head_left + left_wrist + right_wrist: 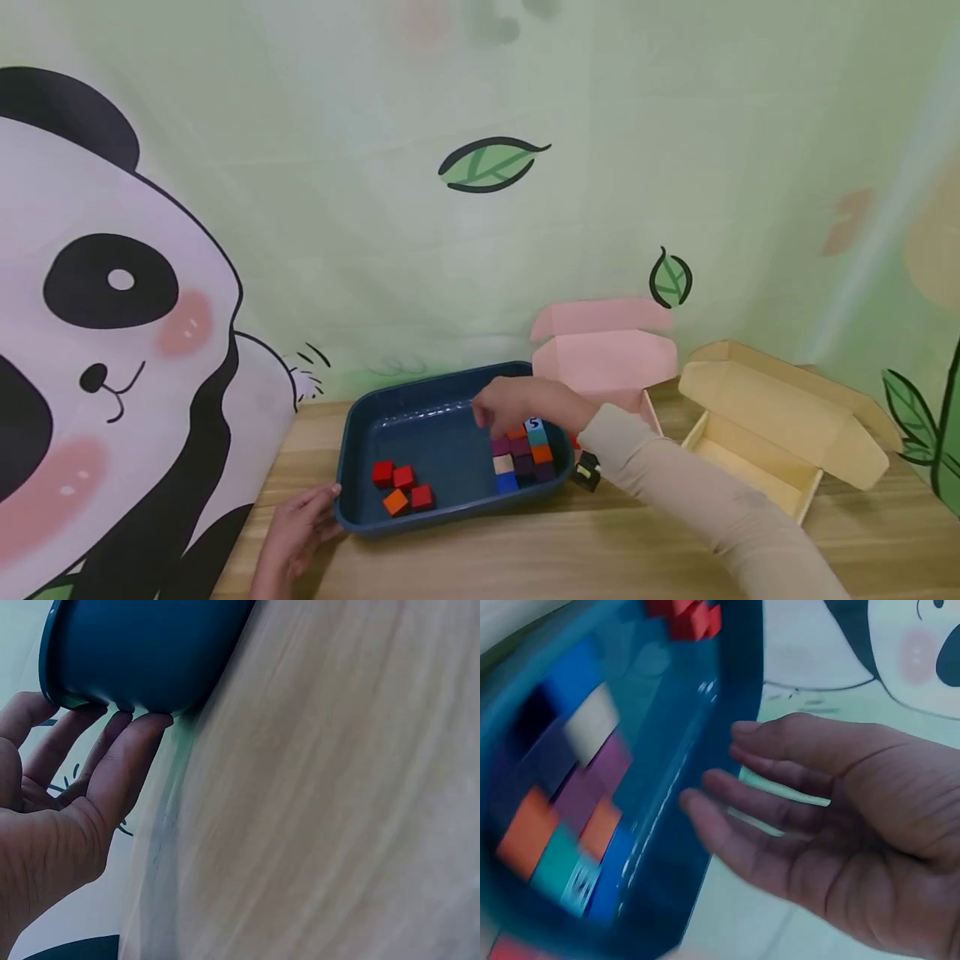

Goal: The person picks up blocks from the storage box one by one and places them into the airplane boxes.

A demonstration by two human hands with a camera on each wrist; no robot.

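A dark blue tray (427, 521) lies on the table. My left hand (302, 525) touches its left end; in the left wrist view the fingertips (154, 724) rest against the tray's outer wall. Above the tray's right half hovers my right hand (517, 404), and the right wrist view shows its fingers slightly bent and apart, with nothing between them. Below it, coloured blocks (522, 465) in blue, white, purple, orange and teal stand packed together; one teal block (534, 426) bears a 5. At the tray's left are loose red blocks (403, 477) and an orange block (396, 502).
A pink box (615, 362) with its lid up stands behind the right forearm. Farther right is an open yellow box (750, 458). Just outside the tray's right end lies a black block (587, 471). A panda-printed cloth (375, 250) hangs behind the table (465, 567).
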